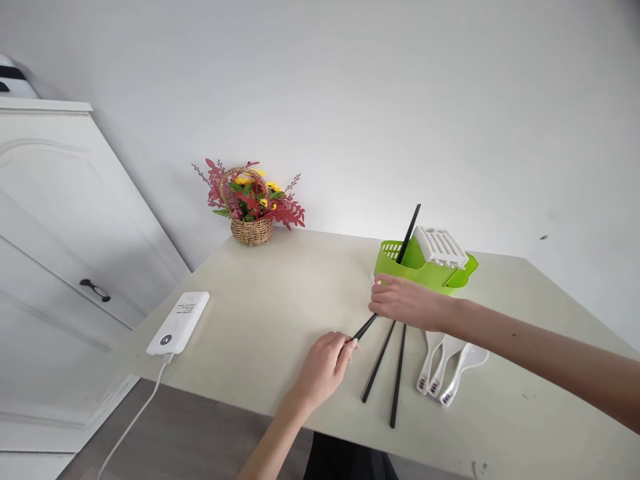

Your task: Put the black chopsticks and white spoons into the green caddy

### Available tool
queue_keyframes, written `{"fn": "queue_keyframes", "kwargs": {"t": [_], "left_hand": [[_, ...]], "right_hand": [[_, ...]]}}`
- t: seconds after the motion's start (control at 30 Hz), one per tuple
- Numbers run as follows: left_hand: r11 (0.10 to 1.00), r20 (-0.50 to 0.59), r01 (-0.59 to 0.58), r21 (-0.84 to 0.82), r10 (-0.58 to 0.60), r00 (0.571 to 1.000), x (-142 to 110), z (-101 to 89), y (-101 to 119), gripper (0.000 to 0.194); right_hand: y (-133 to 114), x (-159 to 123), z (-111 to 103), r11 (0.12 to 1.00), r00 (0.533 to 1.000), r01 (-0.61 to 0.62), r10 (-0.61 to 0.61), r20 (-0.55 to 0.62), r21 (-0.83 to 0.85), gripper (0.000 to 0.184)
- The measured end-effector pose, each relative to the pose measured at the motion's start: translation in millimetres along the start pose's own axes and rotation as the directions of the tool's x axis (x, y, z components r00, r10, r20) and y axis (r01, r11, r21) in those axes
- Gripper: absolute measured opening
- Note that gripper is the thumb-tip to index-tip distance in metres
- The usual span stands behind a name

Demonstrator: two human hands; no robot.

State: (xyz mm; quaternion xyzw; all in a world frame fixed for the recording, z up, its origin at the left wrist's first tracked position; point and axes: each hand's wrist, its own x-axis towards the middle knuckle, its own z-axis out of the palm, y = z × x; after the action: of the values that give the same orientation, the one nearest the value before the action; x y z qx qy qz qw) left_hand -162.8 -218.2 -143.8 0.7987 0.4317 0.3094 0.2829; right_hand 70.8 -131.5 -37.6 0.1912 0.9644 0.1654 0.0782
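Between my two hands runs a pair of black chopsticks (365,327). My left hand (327,360) is closed round the lower end, and my right hand (393,297) grips the upper end, its fingertips partly hidden. Two more black chopsticks (398,377) lie on the table below my right hand, their far ends covered by it. Behind that hand stands a green utensil holder (425,273) with a white slotted rack (441,247) on its right part. Black chopsticks (409,233) lean upright in its left compartment. Several white spoon-like utensils (443,367) lie under my right forearm.
On the pale table (280,293), a white power bank (179,323) with a cable (133,423) lies at the left edge. A wicker basket (251,231) of artificial flowers stands at the back against the wall. A white cabinet (65,267) is at the left.
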Motion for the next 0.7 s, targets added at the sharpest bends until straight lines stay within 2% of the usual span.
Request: {"fn": "queue_keyframes", "kwargs": {"t": [0.13,0.3,0.43,0.53,0.63,0.7], "left_hand": [[0.994,0.054,0.050,-0.097,-0.045,0.998,0.1,-6.5,7.4,0.044],[0.979,0.073,0.038,-0.201,-0.023,0.997,0.3,-10.6,18.0,0.041],[0.968,0.029,0.042,-0.249,-0.036,0.999,-0.9,-11.0,21.4,0.037],[0.956,-0.011,0.045,-0.291,-0.050,0.999,-2.2,-11.6,22.7,0.037],[0.940,-0.010,0.052,-0.338,-0.058,0.998,-2.7,-12.0,22.0,0.037],[0.927,0.007,0.063,-0.370,-0.065,0.998,-2.8,-11.4,19.9,0.037]], "right_hand": [[5.0,-13.9,-45.2,0.992,0.998,-0.056,0.059,-0.023,0.114,0.020],[3.8,-32.9,-85.3,0.926,0.981,-0.192,0.187,0.046,0.326,0.027],[-7.3,-34.9,-104.1,0.841,0.963,-0.251,0.267,0.035,0.479,0.023],[-18.8,-29.9,-115.4,0.726,0.942,-0.294,0.330,0.060,0.622,0.018],[-28.0,-24.3,-120.3,0.613,0.941,-0.271,0.331,0.070,0.742,0.017],[-31.6,-21.6,-119.1,0.576,0.944,-0.237,0.326,0.046,0.782,0.018]]}}
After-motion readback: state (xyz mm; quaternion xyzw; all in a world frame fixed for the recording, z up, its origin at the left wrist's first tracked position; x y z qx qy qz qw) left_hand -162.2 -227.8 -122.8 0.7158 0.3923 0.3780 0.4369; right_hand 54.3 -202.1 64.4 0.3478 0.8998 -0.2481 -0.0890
